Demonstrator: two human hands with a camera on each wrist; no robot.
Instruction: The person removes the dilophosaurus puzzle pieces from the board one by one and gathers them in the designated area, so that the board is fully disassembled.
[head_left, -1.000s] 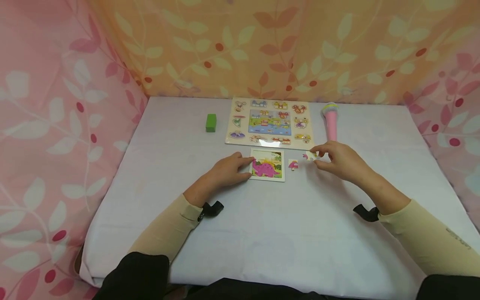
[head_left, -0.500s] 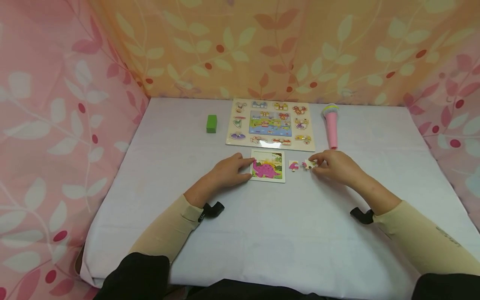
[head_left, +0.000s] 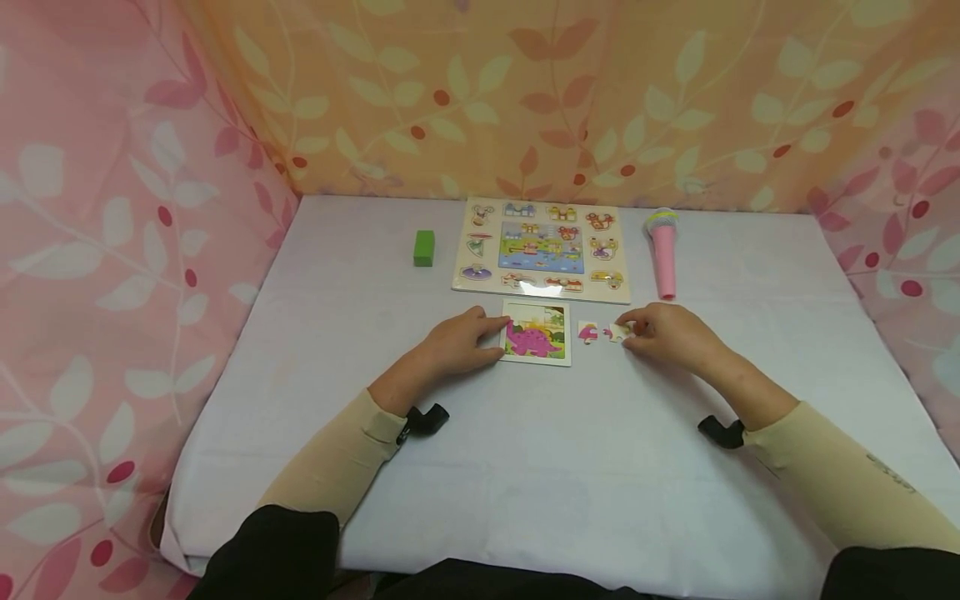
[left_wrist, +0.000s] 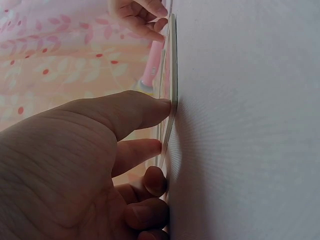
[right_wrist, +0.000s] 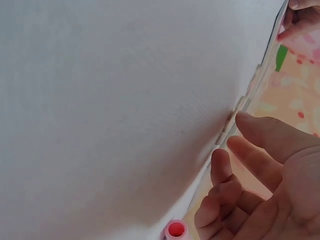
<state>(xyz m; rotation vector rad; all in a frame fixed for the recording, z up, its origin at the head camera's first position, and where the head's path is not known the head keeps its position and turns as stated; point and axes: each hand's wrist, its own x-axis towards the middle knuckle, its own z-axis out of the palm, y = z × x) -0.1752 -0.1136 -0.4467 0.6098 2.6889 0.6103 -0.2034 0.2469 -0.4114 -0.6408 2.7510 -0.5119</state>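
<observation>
In the head view a white-framed dinosaur jigsaw puzzle (head_left: 534,337) lies flat, with a pale gap in its upper left area. My left hand (head_left: 459,340) holds it by the left side, index finger at the upper part and thumb near the lower corner. To its right lies a loose puzzle piece (head_left: 588,332) with pink on it. A second jigsaw piece (head_left: 618,332), white with pink and green, is pinched at its right edge by the thumb and index finger of my right hand (head_left: 667,337). The other fingers of my right hand (right_wrist: 255,175) are curled in the right wrist view.
A larger wooden picture puzzle board (head_left: 487,250) lies behind the dinosaur puzzle. Left of that board stands a green block (head_left: 423,248); to its right lies a pink toy microphone (head_left: 663,258). White cloth covers the table (head_left: 525,467), and patterned curtains (head_left: 570,100) surround it.
My right hand has come down toward me and slightly left with the piece, which now lies beside the loose pink one. My left hand has stayed on the dinosaur puzzle.
</observation>
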